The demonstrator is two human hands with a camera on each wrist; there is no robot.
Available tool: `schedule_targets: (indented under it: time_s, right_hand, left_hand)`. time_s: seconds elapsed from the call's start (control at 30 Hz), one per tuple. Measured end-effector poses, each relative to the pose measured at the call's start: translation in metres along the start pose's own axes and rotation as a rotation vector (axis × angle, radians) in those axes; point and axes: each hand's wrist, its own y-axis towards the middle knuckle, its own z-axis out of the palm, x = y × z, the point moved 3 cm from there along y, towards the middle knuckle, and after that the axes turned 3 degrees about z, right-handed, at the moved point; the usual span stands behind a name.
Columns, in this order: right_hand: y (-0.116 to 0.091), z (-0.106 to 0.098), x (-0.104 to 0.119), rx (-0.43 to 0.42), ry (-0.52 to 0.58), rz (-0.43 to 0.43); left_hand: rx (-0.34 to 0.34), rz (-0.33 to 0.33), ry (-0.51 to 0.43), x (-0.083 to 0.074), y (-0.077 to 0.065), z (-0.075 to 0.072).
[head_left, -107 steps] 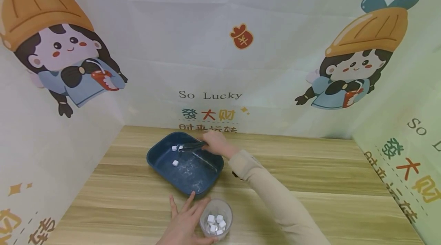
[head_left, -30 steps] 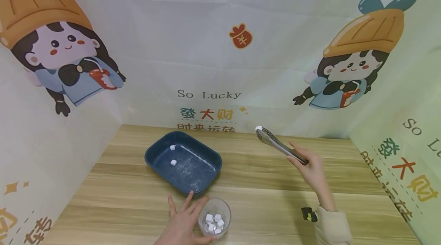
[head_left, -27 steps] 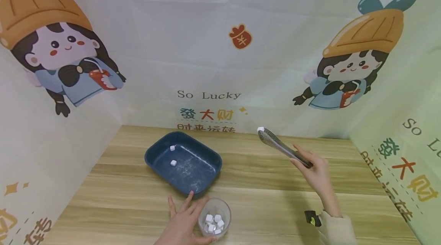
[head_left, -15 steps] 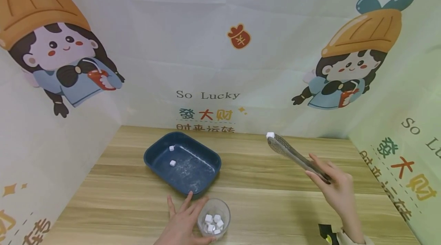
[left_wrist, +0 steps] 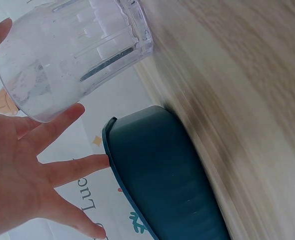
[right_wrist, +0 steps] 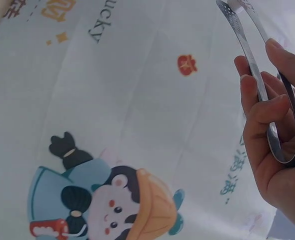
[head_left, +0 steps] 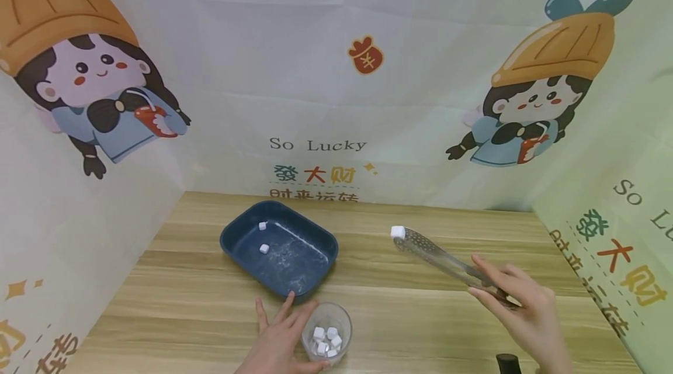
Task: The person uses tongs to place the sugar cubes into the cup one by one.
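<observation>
My right hand (head_left: 528, 310) grips metal tongs (head_left: 439, 258) with perforated tips, raised over the right half of the table. A small white cube (head_left: 398, 232) is pinched at their tips. In the right wrist view, fingers and thumb press the two arms of the tongs (right_wrist: 255, 65). My left hand (head_left: 278, 342) holds a clear cup (left_wrist: 42, 60) between thumb and index finger, its other fingers spread. One fingertip touches the rim of the dark blue tray (head_left: 297, 260). Several white cubes (head_left: 319, 334) lie in the cup. Two more cubes (head_left: 264, 249) sit in the tray.
The wood-grain table (head_left: 399, 327) is bordered by a pale printed cloth (head_left: 410, 99) at the back and both sides. A black object (head_left: 508, 363) shows below the right wrist at the lower edge of the head view.
The right hand lifted a cube from the tray with the tongs and carried it rightward. Lately the hand has come nearer, the tongs tips lower and slightly left. The left hand stays.
</observation>
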Motion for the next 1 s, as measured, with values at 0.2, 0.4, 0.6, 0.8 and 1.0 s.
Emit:
schedule_targets:
  time_s: [0.2, 0.4, 0.6, 0.8, 1.0]
  right_hand:
    - [0.007, 0.005, 0.015, 0.074, 0.059, -0.106]
    - [0.014, 0.012, 0.024, 0.159, 0.053, -0.171]
    - [0.02, 0.023, 0.029, 0.259, 0.068, -0.268]
    - [0.022, 0.037, 0.031, 0.397, 0.093, -0.333]
    - [0.022, 0.049, 0.036, 0.511, -0.001, -0.378]
  left_hand:
    - [-0.003, 0.001, -0.007, 0.001, 0.0, 0.0]
    - [-0.019, 0.007, -0.011, 0.001, 0.0, 0.0]
    - [-0.018, 0.01, -0.012, 0.0, 0.0, 0.0]
    - [-0.026, 0.016, 0.006, 0.001, 0.0, 0.0]
    - [-0.019, 0.018, -0.009, 0.002, -0.001, 0.002]
